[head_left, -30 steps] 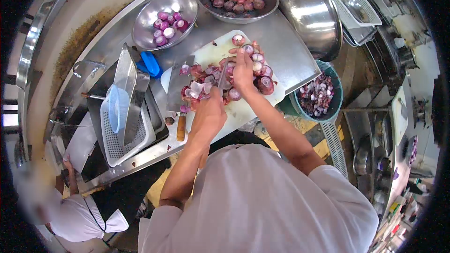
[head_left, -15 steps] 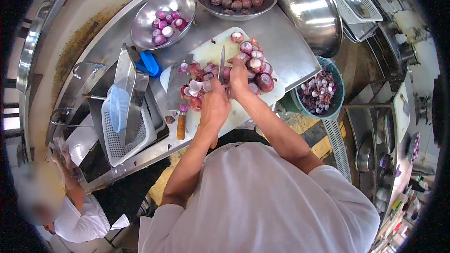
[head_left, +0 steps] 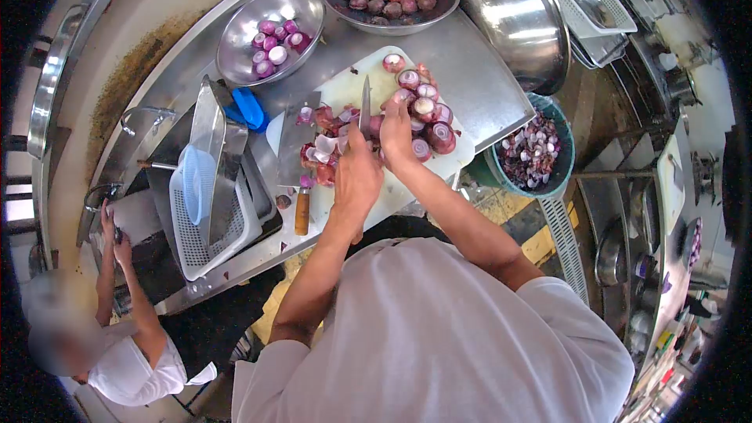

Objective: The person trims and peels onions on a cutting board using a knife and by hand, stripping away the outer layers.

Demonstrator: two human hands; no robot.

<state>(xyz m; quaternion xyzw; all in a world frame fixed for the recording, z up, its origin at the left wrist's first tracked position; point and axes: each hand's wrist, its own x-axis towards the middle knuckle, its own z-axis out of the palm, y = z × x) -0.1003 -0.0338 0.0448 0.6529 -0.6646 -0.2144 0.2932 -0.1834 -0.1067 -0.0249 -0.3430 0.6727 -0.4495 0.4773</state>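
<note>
On the white cutting board (head_left: 347, 92), my left hand (head_left: 359, 176) is closed around a knife (head_left: 366, 102), its blade pointing away from me. Close beside it, my right hand (head_left: 398, 137) has its fingers bent around a red onion (head_left: 376, 125) against the blade. Trimmed onions (head_left: 424, 108) crowd the board's right side. Onion skins and peeled layers (head_left: 323, 147) lie left of the knife. A cleaver with a wooden handle (head_left: 301, 213) rests across the board's left edge.
Behind the board stand a bowl of peeled onions (head_left: 235, 35) and a bowl of unpeeled ones (head_left: 337, 4). A bin of scraps (head_left: 565, 160) is at right, a large pot (head_left: 517, 19) behind. Racks (head_left: 188, 254) stand left; another person (head_left: 129, 360) is lower left.
My right hand has drawn back from the onion pile to the knife. My left hand and the knife have shifted slightly left. The other person's arms have moved up toward the tap.
</note>
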